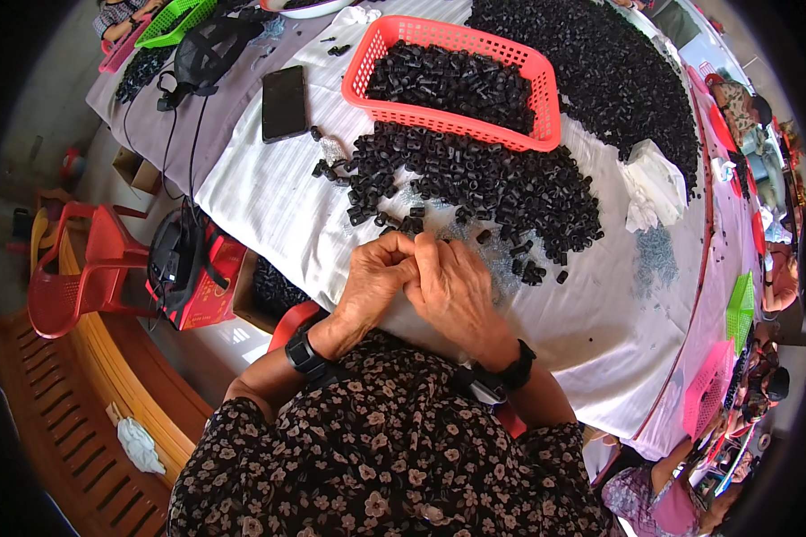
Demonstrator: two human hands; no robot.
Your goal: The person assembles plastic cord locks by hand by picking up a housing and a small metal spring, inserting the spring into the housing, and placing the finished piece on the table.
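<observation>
My left hand (373,279) and my right hand (452,288) meet over the near edge of the cloth-covered table, fingertips pinched together. Whatever lies between the fingers is hidden. Just beyond them spreads a loose pile of small black tubular plastic pieces (475,183). Small clear or silvery bits (503,273) are scattered beside my right hand. Behind the pile stands a pink-red perforated plastic basket (546,98), filled with the same kind of black pieces.
A large heap of black pieces (613,80) covers the far right. A black phone (285,105) lies left of the basket, crumpled white plastic (651,183) to its right. A red plastic chair (85,259) and wooden bench (81,403) stand at left. Other people sit along the right.
</observation>
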